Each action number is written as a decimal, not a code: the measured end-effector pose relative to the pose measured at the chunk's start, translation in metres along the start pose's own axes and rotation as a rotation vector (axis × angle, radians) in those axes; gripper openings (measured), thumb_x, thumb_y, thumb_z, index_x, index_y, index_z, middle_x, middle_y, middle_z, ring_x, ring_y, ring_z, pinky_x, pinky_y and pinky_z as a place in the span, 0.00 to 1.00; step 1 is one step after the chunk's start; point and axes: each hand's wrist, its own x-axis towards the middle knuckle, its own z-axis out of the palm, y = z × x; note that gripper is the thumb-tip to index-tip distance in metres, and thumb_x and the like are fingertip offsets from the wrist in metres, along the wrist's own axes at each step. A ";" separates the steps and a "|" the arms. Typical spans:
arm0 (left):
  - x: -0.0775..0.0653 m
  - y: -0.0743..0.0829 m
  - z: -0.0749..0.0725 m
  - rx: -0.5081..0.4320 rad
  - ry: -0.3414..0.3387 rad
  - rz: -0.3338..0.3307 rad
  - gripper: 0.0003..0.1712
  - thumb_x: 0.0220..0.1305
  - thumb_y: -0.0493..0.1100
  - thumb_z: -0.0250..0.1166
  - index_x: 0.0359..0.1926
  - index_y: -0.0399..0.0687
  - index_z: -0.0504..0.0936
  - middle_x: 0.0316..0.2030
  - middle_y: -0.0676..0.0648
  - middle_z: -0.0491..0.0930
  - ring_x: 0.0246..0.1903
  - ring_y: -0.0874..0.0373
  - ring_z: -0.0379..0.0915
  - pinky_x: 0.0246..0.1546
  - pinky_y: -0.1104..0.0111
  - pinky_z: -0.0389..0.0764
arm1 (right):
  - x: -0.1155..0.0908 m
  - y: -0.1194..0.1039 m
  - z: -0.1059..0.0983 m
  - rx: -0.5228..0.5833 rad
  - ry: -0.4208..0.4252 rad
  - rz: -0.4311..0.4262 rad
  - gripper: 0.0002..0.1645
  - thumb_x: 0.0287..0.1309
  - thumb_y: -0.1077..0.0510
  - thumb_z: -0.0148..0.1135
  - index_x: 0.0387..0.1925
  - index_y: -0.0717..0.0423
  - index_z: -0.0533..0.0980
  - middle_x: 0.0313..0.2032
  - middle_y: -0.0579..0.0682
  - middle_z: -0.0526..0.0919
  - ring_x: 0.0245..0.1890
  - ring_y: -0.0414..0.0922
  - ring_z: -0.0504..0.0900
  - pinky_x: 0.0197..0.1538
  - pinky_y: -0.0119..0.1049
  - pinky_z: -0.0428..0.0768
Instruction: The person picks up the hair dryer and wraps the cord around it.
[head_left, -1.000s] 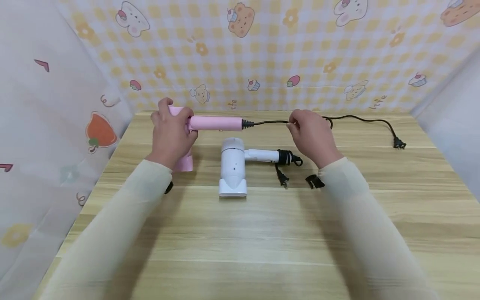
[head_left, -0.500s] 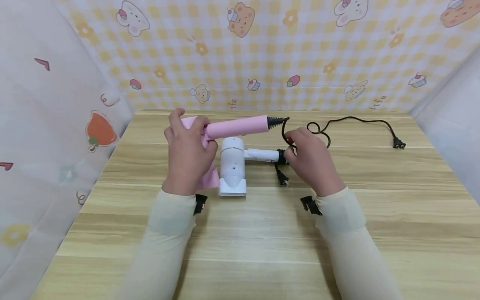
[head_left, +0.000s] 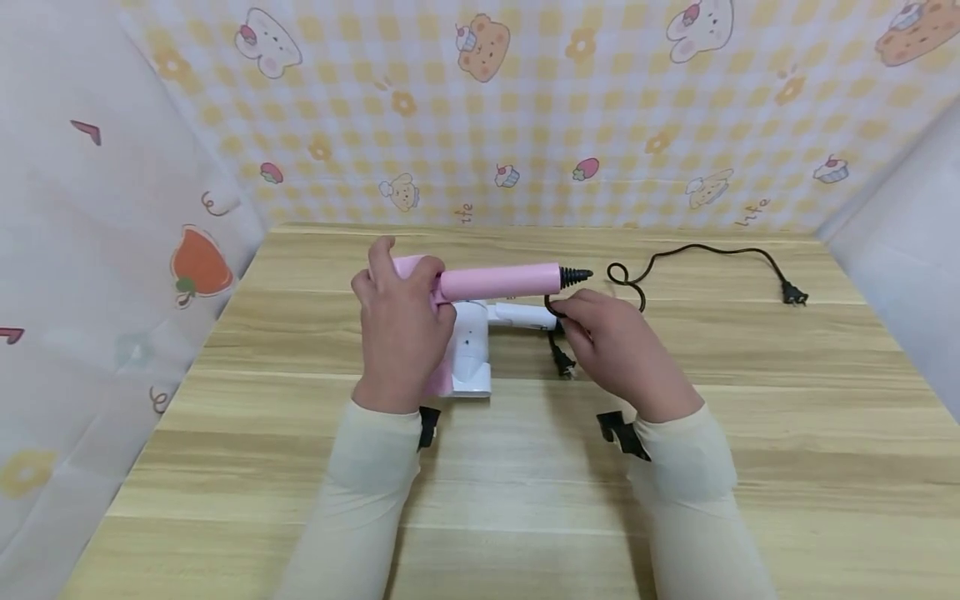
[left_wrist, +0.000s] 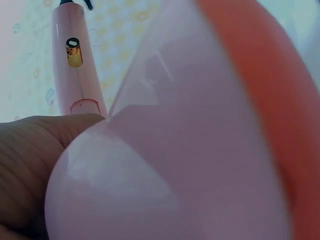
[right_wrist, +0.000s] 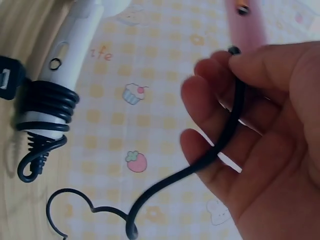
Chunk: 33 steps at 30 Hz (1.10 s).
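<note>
My left hand [head_left: 401, 333] grips the body of a pink hair dryer [head_left: 498, 283], held up over the table with its handle pointing right. In the left wrist view the dryer's pink nozzle end [left_wrist: 200, 125] fills most of the frame, with the handle [left_wrist: 75, 60] and its switch behind. My right hand [head_left: 615, 346] pinches the black cord [right_wrist: 235, 105] between thumb and fingers, just below the handle's ribbed cord sleeve [head_left: 575, 277]. Beneath the pink dryer lies a white hair dryer [head_left: 471, 350], partly covered by it; its own cord is wound round its handle [right_wrist: 75, 55].
The pink dryer's cord runs right in a small loop to a black plug [head_left: 793, 293]. The white dryer's plug [head_left: 562, 362] lies near its handle. Behind the wooden table [head_left: 525, 500] hangs a yellow checked cloth [head_left: 540, 108].
The left hand has brought the pink dryer right and nearer, over the white one. The right hand has moved left and nearer along with the cord, which has slackened and bent at the sleeve.
</note>
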 end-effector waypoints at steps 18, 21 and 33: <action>-0.007 0.001 0.011 0.003 0.034 0.045 0.14 0.46 0.35 0.64 0.38 0.52 0.80 0.59 0.38 0.56 0.47 0.33 0.58 0.34 0.50 0.74 | -0.008 -0.010 -0.028 0.176 -0.168 0.135 0.13 0.61 0.62 0.48 0.41 0.52 0.79 0.33 0.46 0.79 0.25 0.41 0.67 0.33 0.37 0.68; -0.007 0.001 0.008 -0.001 0.019 0.029 0.15 0.46 0.35 0.65 0.38 0.52 0.81 0.59 0.38 0.57 0.46 0.33 0.58 0.35 0.50 0.73 | -0.006 -0.011 -0.028 0.165 -0.122 0.105 0.11 0.61 0.60 0.52 0.40 0.51 0.79 0.28 0.43 0.77 0.25 0.39 0.70 0.31 0.36 0.70; -0.009 -0.001 0.002 -0.013 -0.003 0.054 0.16 0.45 0.34 0.66 0.38 0.51 0.82 0.58 0.39 0.60 0.47 0.33 0.58 0.40 0.49 0.70 | -0.005 -0.012 -0.025 0.129 0.112 0.170 0.10 0.50 0.59 0.67 0.33 0.53 0.74 0.26 0.42 0.75 0.22 0.37 0.70 0.26 0.30 0.69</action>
